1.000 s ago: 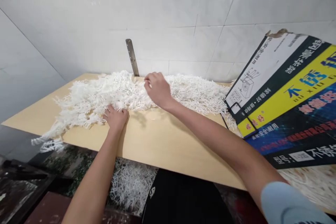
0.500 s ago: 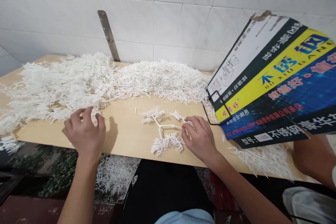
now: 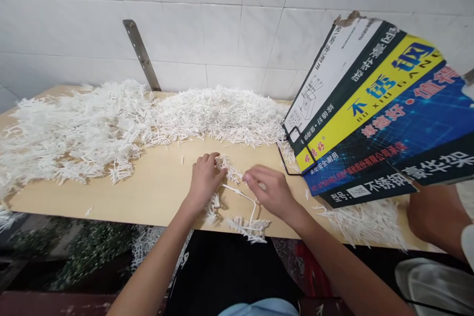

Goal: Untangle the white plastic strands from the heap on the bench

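Both hands pinch one white sprig (image 3: 237, 202) at the board's (image 3: 155, 192) near edge, left hand (image 3: 205, 177) on a tuft, right hand (image 3: 267, 191) on the stem, seemingly mid-separation, and the next pull likely needs a firm, steady grip.

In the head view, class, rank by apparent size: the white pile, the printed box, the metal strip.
1. white pile
2. printed box, nearly as large but closer to the camera, so unsure
3. metal strip
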A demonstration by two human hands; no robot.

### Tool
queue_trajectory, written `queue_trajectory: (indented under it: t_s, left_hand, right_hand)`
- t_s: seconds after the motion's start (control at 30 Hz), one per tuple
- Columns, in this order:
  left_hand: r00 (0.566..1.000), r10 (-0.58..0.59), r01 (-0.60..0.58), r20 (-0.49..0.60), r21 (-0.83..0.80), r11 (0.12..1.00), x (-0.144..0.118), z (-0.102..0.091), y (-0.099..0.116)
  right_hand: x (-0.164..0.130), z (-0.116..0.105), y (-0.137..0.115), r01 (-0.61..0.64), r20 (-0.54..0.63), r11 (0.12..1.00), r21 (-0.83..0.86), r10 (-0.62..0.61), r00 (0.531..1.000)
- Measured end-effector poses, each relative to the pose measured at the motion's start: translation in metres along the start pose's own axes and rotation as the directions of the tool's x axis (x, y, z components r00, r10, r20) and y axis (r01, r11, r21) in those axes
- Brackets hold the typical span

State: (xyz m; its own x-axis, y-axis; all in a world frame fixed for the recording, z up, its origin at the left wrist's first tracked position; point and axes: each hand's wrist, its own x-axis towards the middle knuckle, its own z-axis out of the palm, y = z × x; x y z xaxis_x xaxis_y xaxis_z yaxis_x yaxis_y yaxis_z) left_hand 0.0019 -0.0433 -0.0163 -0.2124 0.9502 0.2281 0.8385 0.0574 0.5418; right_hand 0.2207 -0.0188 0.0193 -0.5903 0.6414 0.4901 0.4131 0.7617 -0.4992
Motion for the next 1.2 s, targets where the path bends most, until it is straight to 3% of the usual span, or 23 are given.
queue_trajectory:
  t_s: [0.07,0.13,0.2,0.27,0.33,0.47,0.6,0.77,0.9,1.03,1.07,1.1,1.13,1.2]
  left_hand:
    - [0.999,0.028,-0.033,-0.032,-0.157,0.987,0.0,0.005,-0.001]
    - [0.997,0.048,-0.062,-0.054,-0.289,0.955,-0.002,0.007,-0.002]
    - [0.998,0.055,-0.067,-0.043,-0.369,0.927,-0.003,0.008,-0.002]
    - [0.999,0.028,-0.038,-0.031,-0.399,0.916,-0.001,0.007,-0.002]
    - [1.0,0.001,-0.006,-0.012,-0.413,0.911,0.002,0.007,-0.002]
    - [0.996,0.057,-0.028,0.068,-0.374,0.927,0.011,0.006,0.004]
    - [0.994,0.023,0.012,0.107,-0.315,0.949,0.012,0.005,0.013]
    - [0.974,0.135,-0.083,0.182,-0.268,0.96,0.005,0.008,0.016]
    - [0.954,0.183,-0.113,0.237,-0.279,0.954,0.005,0.01,0.011]
    - [0.968,0.124,-0.057,0.217,-0.293,0.955,0.005,0.006,0.01]
    - [0.969,0.116,-0.048,0.218,-0.296,0.954,0.004,0.005,0.01]
    - [0.97,0.107,-0.037,0.219,-0.301,0.953,0.003,0.003,0.011]
    - [0.971,0.094,-0.022,0.22,-0.31,0.951,0.003,0.002,0.012]
    - [0.971,0.07,0.009,0.229,-0.33,0.944,0.002,0.001,0.014]
  right_hand:
    - [0.028,0.007,0.009,-0.113,-0.047,0.991,-0.068,0.11,0.993]
    - [0.053,0.021,0.023,-0.162,0.014,0.983,-0.083,0.164,0.986]
    - [0.069,0.039,0.037,-0.138,0.177,0.99,0.013,0.134,0.975]
    - [0.074,0.054,0.049,-0.177,0.225,0.969,0.172,0.136,0.965]
    - [0.072,0.061,0.055,-0.24,0.176,0.915,0.323,0.192,0.966]
    - [0.068,0.056,0.053,-0.292,0.115,0.815,0.501,0.271,0.956]
    - [0.07,0.05,0.046,-0.345,0.127,0.783,0.517,0.329,0.936]
    - [0.072,0.054,0.048,-0.352,0.02,0.775,0.525,0.402,0.916]
    - [0.07,0.058,0.055,-0.448,-0.01,0.679,0.581,0.556,0.831]
    - [0.073,0.064,0.069,-0.461,-0.125,0.523,0.717,0.747,0.653]
    - [0.074,0.065,0.072,-0.447,-0.141,0.505,0.738,0.763,0.631]
    - [0.076,0.066,0.074,-0.434,-0.15,0.516,0.739,0.753,0.64]
    - [0.076,0.065,0.074,-0.419,-0.157,0.558,0.716,0.714,0.683]
    - [0.076,0.06,0.07,-0.358,-0.134,0.693,0.626,0.548,0.825]
